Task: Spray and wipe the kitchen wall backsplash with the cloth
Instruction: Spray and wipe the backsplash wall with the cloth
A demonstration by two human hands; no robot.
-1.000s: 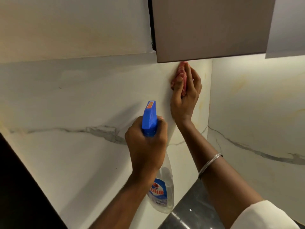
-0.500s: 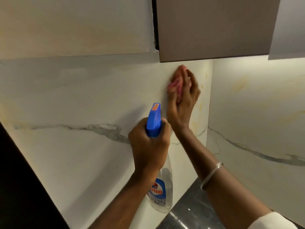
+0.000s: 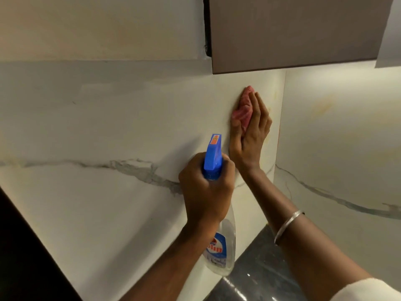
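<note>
The white marble backsplash (image 3: 104, 118) with grey veins fills the view and turns a corner on the right. My right hand (image 3: 249, 135) presses a bunched pink cloth (image 3: 243, 109) flat against the wall, a short way below the upper cabinet, near the corner. My left hand (image 3: 206, 187) grips the neck of a clear spray bottle (image 3: 223, 246) with a blue trigger head (image 3: 213, 155), its nozzle pointing up at the wall just left of the cloth.
A brown upper cabinet (image 3: 299, 33) hangs right above the cloth. A dark grey stone counter (image 3: 256, 279) lies at the bottom under my right arm. A black surface (image 3: 19, 257) closes the lower left. Yellowish stains mark the right wall panel (image 3: 325, 109).
My right hand has slid the cloth down the wall, away from the cabinet's underside. My left hand has kept hold of the bottle in about the same place.
</note>
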